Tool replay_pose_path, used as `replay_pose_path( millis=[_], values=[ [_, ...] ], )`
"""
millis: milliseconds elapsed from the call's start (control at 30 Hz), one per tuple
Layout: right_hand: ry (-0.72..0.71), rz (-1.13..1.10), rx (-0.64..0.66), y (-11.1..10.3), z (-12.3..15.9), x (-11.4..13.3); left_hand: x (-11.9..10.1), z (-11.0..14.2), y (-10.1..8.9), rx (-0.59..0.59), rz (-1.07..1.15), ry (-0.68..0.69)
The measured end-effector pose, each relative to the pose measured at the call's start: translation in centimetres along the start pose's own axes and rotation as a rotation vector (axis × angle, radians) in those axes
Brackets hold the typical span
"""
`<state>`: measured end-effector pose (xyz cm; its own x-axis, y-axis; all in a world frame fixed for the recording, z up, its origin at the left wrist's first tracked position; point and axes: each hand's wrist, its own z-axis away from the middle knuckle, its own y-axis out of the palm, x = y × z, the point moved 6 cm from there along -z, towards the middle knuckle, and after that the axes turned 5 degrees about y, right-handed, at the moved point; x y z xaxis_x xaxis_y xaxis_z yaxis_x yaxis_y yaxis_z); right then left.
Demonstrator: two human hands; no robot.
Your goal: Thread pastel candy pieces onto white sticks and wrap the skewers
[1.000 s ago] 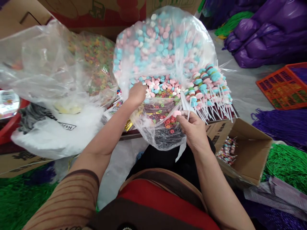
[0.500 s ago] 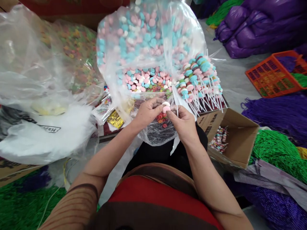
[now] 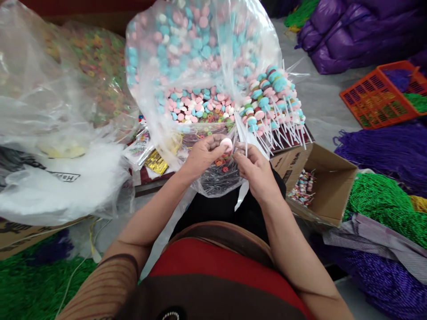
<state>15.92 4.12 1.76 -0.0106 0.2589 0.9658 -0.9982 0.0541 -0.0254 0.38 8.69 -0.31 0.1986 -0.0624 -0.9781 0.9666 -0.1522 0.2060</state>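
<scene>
Between the thumb and fingers of my left hand [image 3: 202, 156] is a round pale pink candy [image 3: 227, 144], turned flat side up. My right hand [image 3: 256, 168] is closed just to its right, pinching a thin white stick [image 3: 246, 143] that points upward. A small gap separates the two hands. Below them, several red and orange ring candies [image 3: 222, 165] lie on a clear plastic bag [image 3: 220, 184]. Loose pink, blue and white candies [image 3: 200, 104] fill the mouth of a large clear bag [image 3: 150, 58] just beyond.
Candy skewers on white sticks [image 3: 270, 102] are piled to the right. A cardboard box [image 3: 333, 186] below holds more skewers. Left are a bag of ring candies [image 3: 100, 71], a white plastic bag [image 3: 66, 191] and gold packets [image 3: 156, 164]. An orange crate [image 3: 370, 100] stands far right.
The white and pink candies that showed between my fingertips have given way to one pale pink disc in my left hand. My hands are slightly farther apart, and the view has shifted a little.
</scene>
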Motion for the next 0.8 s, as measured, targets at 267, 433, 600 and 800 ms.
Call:
replay_pose_path(
  millis=[267, 433, 600, 800],
  values=[
    [0.077, -0.007, 0.165, 0.8, 3.3, -1.7, 1.4, 0.5, -0.3, -0.208, 0.084, -0.012],
    [0.111, 0.097, 0.189, 1.0, 3.8, -2.5, 1.4, 0.4, 0.1, -0.186, 0.177, 0.005],
    [0.062, 0.197, 0.178, 0.8, 3.9, -2.5, 1.7, 0.5, 0.1, -0.183, 0.173, 0.021],
    [0.044, 0.200, 0.124, 0.8, 3.7, -2.4, 2.1, 0.7, -0.2, -0.194, 0.112, 0.040]
  ],
)
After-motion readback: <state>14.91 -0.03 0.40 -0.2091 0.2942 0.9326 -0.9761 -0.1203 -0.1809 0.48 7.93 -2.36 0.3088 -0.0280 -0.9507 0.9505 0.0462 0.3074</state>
